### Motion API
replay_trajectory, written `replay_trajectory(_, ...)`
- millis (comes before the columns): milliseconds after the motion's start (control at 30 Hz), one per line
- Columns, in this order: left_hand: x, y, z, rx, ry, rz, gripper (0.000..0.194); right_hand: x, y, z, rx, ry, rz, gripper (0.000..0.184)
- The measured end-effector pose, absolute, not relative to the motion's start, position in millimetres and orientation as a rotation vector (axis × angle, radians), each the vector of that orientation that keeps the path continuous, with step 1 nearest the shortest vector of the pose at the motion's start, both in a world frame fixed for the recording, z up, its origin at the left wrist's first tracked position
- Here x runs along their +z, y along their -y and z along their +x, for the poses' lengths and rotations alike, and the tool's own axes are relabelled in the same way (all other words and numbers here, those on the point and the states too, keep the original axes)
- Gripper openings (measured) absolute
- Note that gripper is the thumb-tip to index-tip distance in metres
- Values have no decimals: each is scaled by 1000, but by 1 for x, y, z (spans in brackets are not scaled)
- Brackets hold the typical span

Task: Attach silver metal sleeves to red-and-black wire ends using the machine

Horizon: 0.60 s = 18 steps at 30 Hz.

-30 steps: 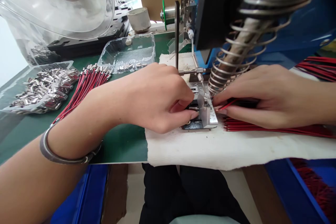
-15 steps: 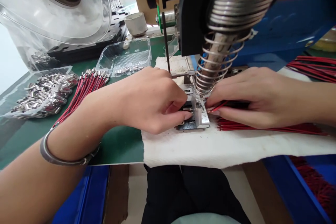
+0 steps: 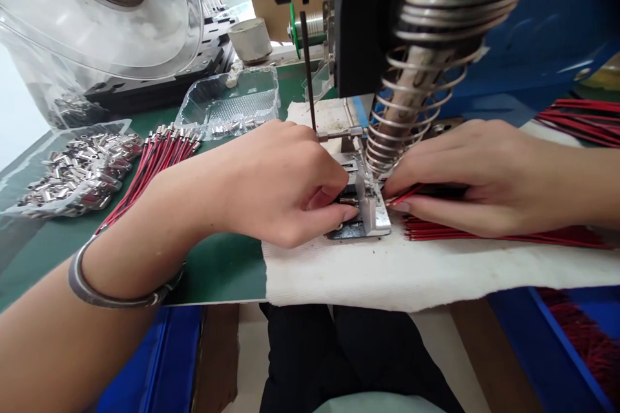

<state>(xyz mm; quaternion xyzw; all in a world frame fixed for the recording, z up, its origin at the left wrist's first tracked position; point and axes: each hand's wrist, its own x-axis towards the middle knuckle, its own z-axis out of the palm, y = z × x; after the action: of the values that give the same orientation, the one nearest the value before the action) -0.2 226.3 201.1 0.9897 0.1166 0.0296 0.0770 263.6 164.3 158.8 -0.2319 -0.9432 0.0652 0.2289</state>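
My left hand (image 3: 285, 187) rests at the small metal fixture (image 3: 376, 216), its fingers curled and its thumb and forefinger closed at the left side. What sits between those fingertips is mostly hidden. From the right, my right hand (image 3: 460, 174) pinches a thin red wire (image 3: 409, 193), with a dark strand beside it, its tip against the fixture's upright block. Right above the block stands the spring-wrapped soldering iron (image 3: 416, 90), its tip hidden near the fixture. A bundle of red wires (image 3: 445, 230) lies on the white cloth (image 3: 339, 277) under my right hand.
At left are a clear tray of small metal motor-like parts (image 3: 77, 168) and red-black wires with metal ends (image 3: 155, 161). Behind sits a clear plastic tray (image 3: 227, 103). A thin dark rod (image 3: 307, 71) stands near my left knuckles. More red wires (image 3: 581, 119) lie far right.
Both hands keep their grips at the fixture. The view has shifted slightly, so the iron and fixture appear a little further right. The red digits on the blue machine read differently.
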Motion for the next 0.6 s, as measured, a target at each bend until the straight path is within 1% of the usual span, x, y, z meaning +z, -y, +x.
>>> replay_trajectory(267, 204, -223, 1, 24, -444, 3005, 38, 161, -165, 263, 140, 2608, -621, 18)
replay_trajectory(600, 204, -221, 2, 34, -420, 2998, 39, 162, -164, 265, 101, 2630, -621, 17)
